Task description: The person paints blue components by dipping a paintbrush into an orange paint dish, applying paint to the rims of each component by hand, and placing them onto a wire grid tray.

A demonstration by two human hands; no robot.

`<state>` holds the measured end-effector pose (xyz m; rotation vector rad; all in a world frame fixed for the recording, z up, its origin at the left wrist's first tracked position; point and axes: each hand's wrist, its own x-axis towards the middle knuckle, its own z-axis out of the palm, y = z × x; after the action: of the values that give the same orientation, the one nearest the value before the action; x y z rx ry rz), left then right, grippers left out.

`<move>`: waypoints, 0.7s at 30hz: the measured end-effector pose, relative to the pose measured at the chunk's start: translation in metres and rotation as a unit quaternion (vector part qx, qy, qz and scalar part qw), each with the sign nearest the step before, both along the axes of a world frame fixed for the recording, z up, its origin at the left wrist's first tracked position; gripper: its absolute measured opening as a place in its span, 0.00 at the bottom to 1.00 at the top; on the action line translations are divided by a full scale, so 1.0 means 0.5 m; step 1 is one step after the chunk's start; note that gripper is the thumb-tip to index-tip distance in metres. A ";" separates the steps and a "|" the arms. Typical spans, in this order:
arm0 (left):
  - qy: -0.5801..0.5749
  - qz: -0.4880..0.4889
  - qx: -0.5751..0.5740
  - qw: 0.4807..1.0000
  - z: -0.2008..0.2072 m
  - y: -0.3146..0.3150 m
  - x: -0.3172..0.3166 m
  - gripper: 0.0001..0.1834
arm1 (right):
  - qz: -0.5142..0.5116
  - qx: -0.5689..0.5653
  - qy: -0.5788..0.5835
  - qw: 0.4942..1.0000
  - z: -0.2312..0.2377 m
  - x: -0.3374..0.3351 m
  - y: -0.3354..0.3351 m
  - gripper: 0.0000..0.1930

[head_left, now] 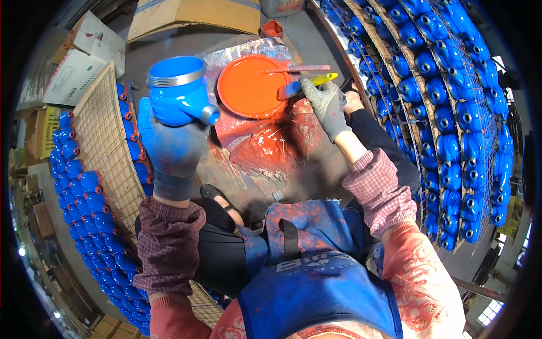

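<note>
My left hand (169, 138), in a blue-stained grey glove, holds up a blue-painted metal housing (178, 93). Its wide round opening with a bare metal rim faces up, and a short side spout points toward the lower right. Gloved in grey, my right hand (326, 106) grips a paintbrush (322, 79) by its yellow handle. The bristle end reaches over the right edge of a round pan (221, 96) full of orange-red paint (248, 85). A paint-coated stick (302, 68) lies across the pan's rim.
Blue housings with red rims (93, 203) stand in rows at left beside a wire mesh rack (101, 113). More blue housings (446, 118) fill mesh shelves at right. Cardboard boxes (195, 17) stand behind, a small red container (272, 29) past the pan. Red-smeared sheeting (265, 150) lies before it.
</note>
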<state>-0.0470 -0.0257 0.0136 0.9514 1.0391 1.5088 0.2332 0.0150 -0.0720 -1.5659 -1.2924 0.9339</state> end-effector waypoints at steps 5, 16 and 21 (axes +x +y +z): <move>-0.033 0.037 0.025 0.998 -0.005 -0.003 -0.023 0.27 | 0.034 -0.017 -0.039 0.999 -0.006 -0.013 0.003 0.16; 0.071 -0.129 0.001 0.989 0.079 -0.023 0.061 0.22 | 0.008 0.050 0.103 0.993 0.076 0.064 -0.022 0.15; 0.446 -0.128 0.308 0.831 -0.017 -0.059 0.045 0.45 | 0.066 -0.033 0.169 0.983 0.183 0.071 -0.036 0.15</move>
<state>-0.0244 -0.0553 0.0051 2.3068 0.9659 1.1564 0.2686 -0.0028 0.0195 -1.3106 -1.1421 1.2769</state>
